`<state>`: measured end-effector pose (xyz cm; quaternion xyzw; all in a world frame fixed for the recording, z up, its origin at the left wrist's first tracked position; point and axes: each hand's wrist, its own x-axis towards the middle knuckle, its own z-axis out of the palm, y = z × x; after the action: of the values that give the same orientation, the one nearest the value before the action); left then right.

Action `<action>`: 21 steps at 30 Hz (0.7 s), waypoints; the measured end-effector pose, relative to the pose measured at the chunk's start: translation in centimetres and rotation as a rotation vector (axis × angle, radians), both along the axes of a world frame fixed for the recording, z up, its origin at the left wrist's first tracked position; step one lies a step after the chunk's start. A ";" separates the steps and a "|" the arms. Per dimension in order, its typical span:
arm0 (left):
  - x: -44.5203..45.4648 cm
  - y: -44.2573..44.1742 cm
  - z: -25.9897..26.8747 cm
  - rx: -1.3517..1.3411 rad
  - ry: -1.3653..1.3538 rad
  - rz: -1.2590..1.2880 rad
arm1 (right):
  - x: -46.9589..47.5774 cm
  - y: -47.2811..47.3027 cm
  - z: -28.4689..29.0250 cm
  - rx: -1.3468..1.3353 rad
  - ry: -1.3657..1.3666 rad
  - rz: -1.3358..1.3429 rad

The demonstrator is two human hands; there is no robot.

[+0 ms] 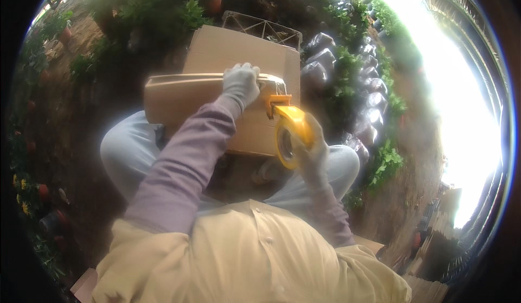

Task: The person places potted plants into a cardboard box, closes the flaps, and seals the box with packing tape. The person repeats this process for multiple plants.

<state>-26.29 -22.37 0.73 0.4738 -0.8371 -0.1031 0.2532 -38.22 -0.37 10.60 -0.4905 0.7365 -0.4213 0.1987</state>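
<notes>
A folded cardboard box point(191, 95) stands before my knees, its upper edges pressed together. My left hand point(243, 82), in a pale glove, grips those edges near their right end. In my right hand point(315, 152), also gloved, is a yellow tape dispenser point(299, 122) with a roll of tape in it. The dispenser's head is just below the right end of the box's edge, and a clear strip of tape point(281, 86) runs between them. Behind the held part, a large cardboard panel point(244, 52) leans back; whether it belongs to the same box I cannot tell.
A metal-framed rack or stand point(264, 28) is beyond the cardboard. To the right are several dark plastic plant bags point(321, 61) and rows of leafy plants point(346, 75). Potted plants point(215, 4) line the far side and left. Cardboard pieces point(368, 244) lie beside me.
</notes>
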 end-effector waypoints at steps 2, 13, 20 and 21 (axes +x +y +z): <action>0.1 -2.3 2.1 0.200 -0.045 -0.033 | -0.8 -2.3 -0.2 -0.133 0.040 0.022; -1.6 -3.6 2.6 0.056 -0.568 -0.136 | -3.7 -15.1 3.7 0.040 0.020 0.060; -1.5 -11.1 5.3 0.399 -0.511 -0.310 | -1.6 -4.8 -2.2 -0.127 0.015 0.020; -1.8 -12.4 5.5 0.459 -0.512 -0.344 | -1.7 -4.8 -3.4 -0.131 0.015 -0.003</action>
<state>-28.07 -34.74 6.25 0.3812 -0.8956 -0.2073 -0.0976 -39.88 -5.21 7.20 -0.5046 0.7095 -0.4651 0.1602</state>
